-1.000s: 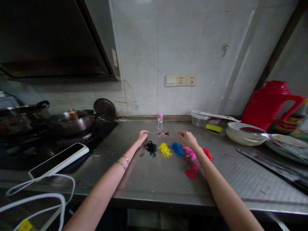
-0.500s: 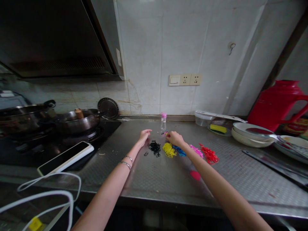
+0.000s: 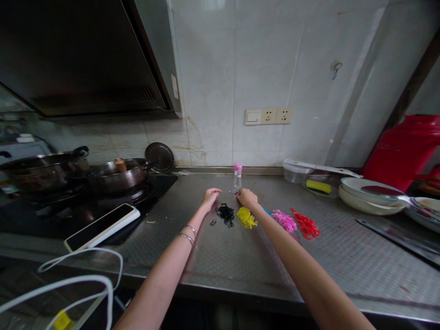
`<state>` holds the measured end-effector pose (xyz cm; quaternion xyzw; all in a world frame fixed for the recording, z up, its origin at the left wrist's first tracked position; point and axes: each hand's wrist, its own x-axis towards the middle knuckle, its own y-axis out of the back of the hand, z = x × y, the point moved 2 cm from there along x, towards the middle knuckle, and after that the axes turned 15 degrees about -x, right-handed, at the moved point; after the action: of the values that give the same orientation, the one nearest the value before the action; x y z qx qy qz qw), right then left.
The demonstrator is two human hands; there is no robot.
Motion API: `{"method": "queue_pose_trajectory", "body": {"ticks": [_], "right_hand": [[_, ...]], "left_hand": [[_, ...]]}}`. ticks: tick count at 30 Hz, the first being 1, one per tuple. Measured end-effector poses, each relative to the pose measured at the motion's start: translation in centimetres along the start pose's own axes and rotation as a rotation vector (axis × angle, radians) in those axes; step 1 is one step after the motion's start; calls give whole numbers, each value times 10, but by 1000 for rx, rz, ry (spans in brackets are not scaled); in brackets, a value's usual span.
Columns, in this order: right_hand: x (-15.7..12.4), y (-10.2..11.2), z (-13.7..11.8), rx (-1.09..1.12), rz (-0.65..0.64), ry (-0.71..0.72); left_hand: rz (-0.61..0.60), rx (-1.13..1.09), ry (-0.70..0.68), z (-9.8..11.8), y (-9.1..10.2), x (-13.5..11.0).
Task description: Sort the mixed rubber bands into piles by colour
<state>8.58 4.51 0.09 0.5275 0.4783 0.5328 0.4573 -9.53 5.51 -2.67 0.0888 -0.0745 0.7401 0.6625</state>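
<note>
My left hand point(image 3: 211, 198) rests on the metal counter with its fingers stretched out and nothing in them. Just right of it is a heap of small black rubber bands point(image 3: 225, 214), with a loose one beside it. My right hand point(image 3: 247, 197) pinches small rubber bands point(image 3: 237, 194), mostly hidden by the fingers; a dark bit shows at the tips. Behind the fingertips stands a small clear bottle point(image 3: 237, 181) with a pink cap. Yellow rubber bands point(image 3: 246, 217) lie below this hand. Blue ones point(image 3: 266, 211) are mostly behind my forearm; pink point(image 3: 284, 221) and red point(image 3: 305, 224) heaps lie further right.
A white phone-like device point(image 3: 103, 227) with a cable lies at left, by pans point(image 3: 118, 176) on the stove. At right are a plastic tub point(image 3: 297, 171), a yellow sponge point(image 3: 318, 186), stacked bowls point(image 3: 373, 204), a long dark knife-like tool point(image 3: 395, 240) and a red thermos point(image 3: 400, 153).
The view has shifted slightly. My right hand has moved a little closer to the bottle, and the coloured bands at its fingertips are now mostly covered. The left hand stays put.
</note>
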Motion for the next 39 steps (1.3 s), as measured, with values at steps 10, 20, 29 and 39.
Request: {"method": "queue_pose_trajectory", "body": {"ticks": [10, 20, 29, 39], "right_hand": [[-1, 0, 10, -9, -18, -13], [-10, 14, 89, -28, -43, 25], [-27, 17, 139, -71, -219, 7], [-46, 30, 130, 15, -1, -255]], "left_hand": [[29, 101, 26, 13, -2, -9], [31, 114, 10, 10, -3, -8], [26, 68, -60, 3, -3, -4], [-42, 277, -77, 8, -9, -7]]}}
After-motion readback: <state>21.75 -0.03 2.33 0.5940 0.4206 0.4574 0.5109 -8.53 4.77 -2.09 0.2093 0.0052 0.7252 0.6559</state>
